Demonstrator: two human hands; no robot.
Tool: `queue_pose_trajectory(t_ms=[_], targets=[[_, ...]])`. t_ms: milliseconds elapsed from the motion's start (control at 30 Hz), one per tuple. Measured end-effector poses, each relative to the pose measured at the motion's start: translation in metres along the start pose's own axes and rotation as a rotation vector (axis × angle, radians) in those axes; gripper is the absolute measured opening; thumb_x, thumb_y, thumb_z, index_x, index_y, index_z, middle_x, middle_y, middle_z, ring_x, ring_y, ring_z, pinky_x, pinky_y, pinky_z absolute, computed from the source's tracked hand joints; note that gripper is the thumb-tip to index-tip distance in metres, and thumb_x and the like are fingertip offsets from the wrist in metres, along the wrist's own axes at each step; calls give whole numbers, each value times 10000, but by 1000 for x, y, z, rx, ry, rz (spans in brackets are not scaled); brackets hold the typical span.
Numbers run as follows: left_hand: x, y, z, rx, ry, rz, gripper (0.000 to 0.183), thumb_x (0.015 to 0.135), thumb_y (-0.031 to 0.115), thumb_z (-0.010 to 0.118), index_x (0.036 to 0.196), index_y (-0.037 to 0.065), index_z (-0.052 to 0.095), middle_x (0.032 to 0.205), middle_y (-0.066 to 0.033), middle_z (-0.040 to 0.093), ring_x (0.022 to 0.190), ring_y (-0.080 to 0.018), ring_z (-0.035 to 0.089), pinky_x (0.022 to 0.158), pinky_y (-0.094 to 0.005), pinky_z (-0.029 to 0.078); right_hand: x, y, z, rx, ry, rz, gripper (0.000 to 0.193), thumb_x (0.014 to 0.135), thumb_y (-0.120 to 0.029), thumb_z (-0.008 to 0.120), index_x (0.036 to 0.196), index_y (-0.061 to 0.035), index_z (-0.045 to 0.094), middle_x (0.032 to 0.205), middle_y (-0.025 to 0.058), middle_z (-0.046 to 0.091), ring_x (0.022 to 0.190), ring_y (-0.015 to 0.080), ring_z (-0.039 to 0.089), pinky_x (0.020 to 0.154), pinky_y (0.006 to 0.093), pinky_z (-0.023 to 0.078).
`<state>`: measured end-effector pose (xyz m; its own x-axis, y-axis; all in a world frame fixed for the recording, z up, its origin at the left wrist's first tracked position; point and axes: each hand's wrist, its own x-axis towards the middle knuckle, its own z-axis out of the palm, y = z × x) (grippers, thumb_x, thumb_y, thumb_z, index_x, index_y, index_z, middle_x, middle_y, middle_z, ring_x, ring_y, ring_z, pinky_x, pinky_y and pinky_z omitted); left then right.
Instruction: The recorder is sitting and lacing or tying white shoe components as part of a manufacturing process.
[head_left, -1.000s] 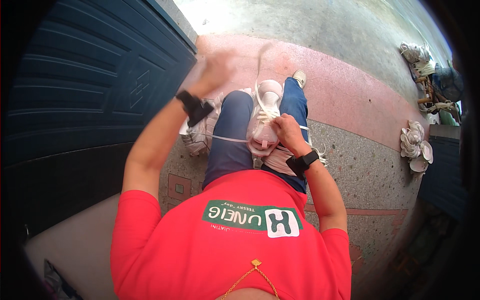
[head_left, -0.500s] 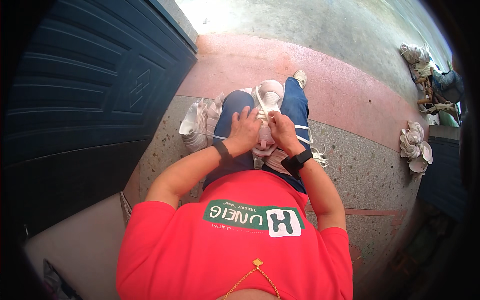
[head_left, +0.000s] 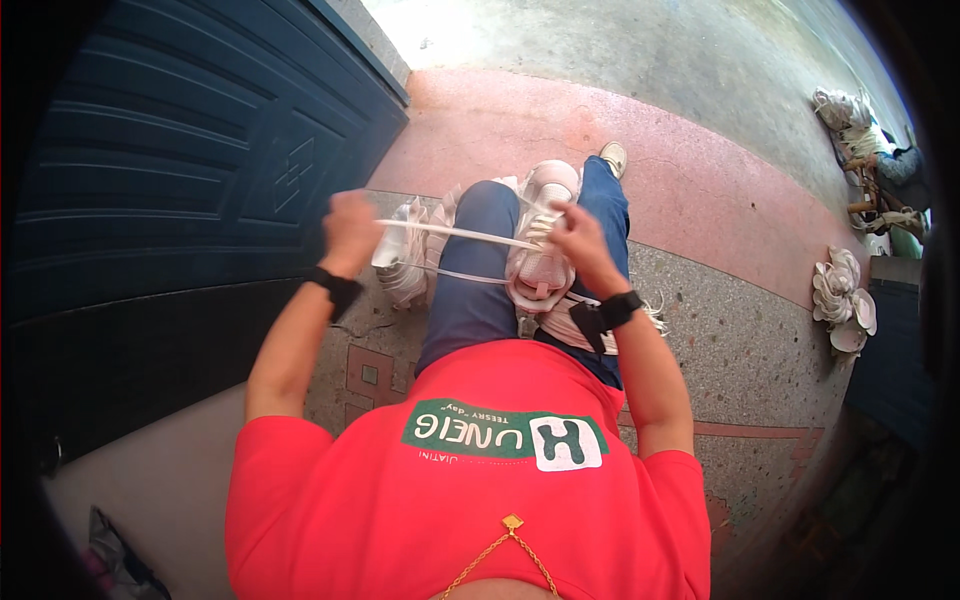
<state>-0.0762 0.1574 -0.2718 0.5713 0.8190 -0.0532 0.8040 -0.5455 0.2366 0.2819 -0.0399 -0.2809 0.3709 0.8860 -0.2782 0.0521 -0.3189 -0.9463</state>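
Note:
A white and pale pink sneaker (head_left: 546, 268) lies on my lap between my thighs, its toe pointing away from me. From its eyelets a flat white shoelace (head_left: 455, 234) runs taut to the left across my thigh. My left hand (head_left: 352, 230) is closed on the free end of that lace, out beside the left knee. My right hand (head_left: 584, 245) is at the right side of the sneaker's lacing, fingers curled against the upper; the fingertips are somewhat blurred. A second strand of lace (head_left: 462, 274) lies looser over the left thigh, nearer to me.
Several white shoe uppers (head_left: 403, 262) stand stacked beside my left leg. A bundle of white laces (head_left: 588, 325) rests by my right thigh. More pale shoe parts (head_left: 843, 300) are piled on the floor at right. A dark blue door (head_left: 200, 170) stands at left.
My left hand has moved from the sneaker out to the left, drawing the lace straight. My right hand has stayed at the sneaker, shifting slightly right. The picture has shifted slightly.

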Motion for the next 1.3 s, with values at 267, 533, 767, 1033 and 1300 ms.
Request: queue_pose_trajectory(t_ms=[267,533,767,1033,1300], targets=[[-32,-104,-25,-166,-239,-249,278,897,223,663,1069,12,721,1002,-174,728,996,-353,682,864,-434,536,-41,54,-318,548,939,19,432,879,-85,663,1301,-2,621,925,-2,572,821,116,531,761,304,452],[35,180,40,-576,-68,459,274,893,89,677,1165,59,683,1015,-164,696,935,-344,678,842,-409,550,-29,26,-152,-360,600,-532,228,889,-91,688,1110,-36,678,973,83,665,913,243,621,812,391,507],[37,226,42,-236,-293,522,471,874,42,619,1337,116,583,1046,-255,634,945,-457,664,828,-510,562,-36,46,-29,-826,6,-541,191,875,-136,672,1047,-56,651,932,135,684,956,364,644,837,489,497],[58,206,57,-594,-543,417,546,847,0,619,1387,32,547,869,-116,643,777,-245,661,715,-347,539,-36,34,-26,-722,-36,-250,240,930,-271,626,949,-43,697,869,197,707,841,411,681,769,531,526],[68,194,53,-930,-830,43,490,838,40,661,1322,1,598,794,-11,636,750,-80,600,687,-254,482,14,17,-20,-543,-287,170,399,824,-335,601,859,37,743,854,288,702,844,442,706,783,492,547]])
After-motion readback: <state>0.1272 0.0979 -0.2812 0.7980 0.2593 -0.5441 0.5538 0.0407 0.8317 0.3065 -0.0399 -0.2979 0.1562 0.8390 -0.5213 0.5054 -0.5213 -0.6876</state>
